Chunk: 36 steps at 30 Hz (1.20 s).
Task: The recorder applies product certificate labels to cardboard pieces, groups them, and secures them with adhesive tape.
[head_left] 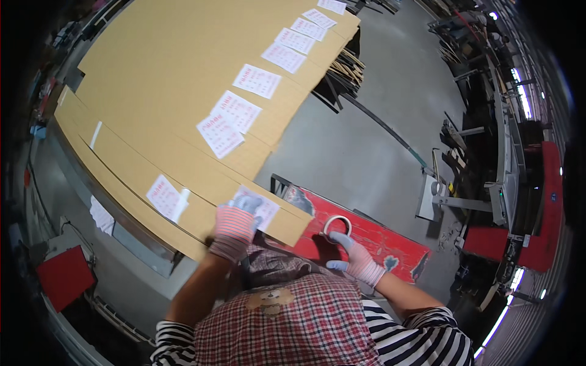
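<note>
My left hand (237,221), in a striped glove with pale blue fingertips, lies with fingers stretched over a white printed sheet (269,211). That sheet rests near the close right corner of a large stack of brown cardboard (152,79). My right hand (361,261), gloved alike, grips the lower edge of a roll of tape (348,225) above a scuffed red surface (378,241). Its thumb stands apart from the roll. Left of my left hand, another printed sheet (162,194) has a white strip (181,205) along its side.
More printed sheets (257,80) run in a row along the cardboard's right side. A long metal edge (131,235) borders the left. Dark racks and a grey metal frame (467,203) stand right across the grey floor (372,122). Thin strips (348,67) are bundled beside the stack.
</note>
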Tool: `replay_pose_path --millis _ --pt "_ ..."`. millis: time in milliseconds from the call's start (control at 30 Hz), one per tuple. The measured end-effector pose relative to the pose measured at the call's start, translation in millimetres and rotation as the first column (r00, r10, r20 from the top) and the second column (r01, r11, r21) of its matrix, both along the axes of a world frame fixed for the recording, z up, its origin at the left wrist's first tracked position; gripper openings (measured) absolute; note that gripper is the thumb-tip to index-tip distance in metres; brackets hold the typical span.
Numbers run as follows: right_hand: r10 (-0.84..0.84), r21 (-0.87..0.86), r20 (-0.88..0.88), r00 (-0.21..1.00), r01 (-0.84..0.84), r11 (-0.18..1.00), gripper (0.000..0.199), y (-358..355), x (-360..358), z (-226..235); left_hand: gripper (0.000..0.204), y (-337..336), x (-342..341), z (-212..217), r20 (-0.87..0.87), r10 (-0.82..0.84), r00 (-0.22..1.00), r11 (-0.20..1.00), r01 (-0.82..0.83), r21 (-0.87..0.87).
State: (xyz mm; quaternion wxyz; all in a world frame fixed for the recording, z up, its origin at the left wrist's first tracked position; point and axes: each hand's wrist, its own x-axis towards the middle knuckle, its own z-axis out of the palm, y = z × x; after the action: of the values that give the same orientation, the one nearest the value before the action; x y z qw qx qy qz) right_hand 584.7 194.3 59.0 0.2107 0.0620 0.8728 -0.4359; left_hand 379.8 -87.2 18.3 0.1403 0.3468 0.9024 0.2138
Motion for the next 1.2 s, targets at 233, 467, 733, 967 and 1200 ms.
replay_pose_path --millis 233,467,733,967,1200 --pt "0.526 0.373 -0.377 0.762 -0.395 0.840 0.024 86 -14 -63 0.030 26 21 45 -0.086 -0.035 0.996 0.994 0.026 -0.105" --pt "0.319 -0.140 -0.601 0.733 -0.490 0.861 0.019 54 -54 35 0.037 85 94 84 0.887 -0.037 0.460 0.643 -0.668 0.374" --pt "0.782 0.292 -0.403 0.475 -0.744 0.601 0.022 -37 -152 116 0.023 27 125 74 0.942 -0.056 0.330 0.285 -0.899 0.332" --pt "0.739 0.380 0.121 0.663 -0.719 0.582 0.031 -29 -259 -56 0.027 2 110 -122 0.978 0.012 0.210 0.084 -0.974 0.209" --pt "0.206 0.281 -0.297 0.932 -0.121 0.952 0.079 -98 -129 -18 0.054 31 95 -188 0.932 -0.010 0.361 0.147 -0.922 0.359"
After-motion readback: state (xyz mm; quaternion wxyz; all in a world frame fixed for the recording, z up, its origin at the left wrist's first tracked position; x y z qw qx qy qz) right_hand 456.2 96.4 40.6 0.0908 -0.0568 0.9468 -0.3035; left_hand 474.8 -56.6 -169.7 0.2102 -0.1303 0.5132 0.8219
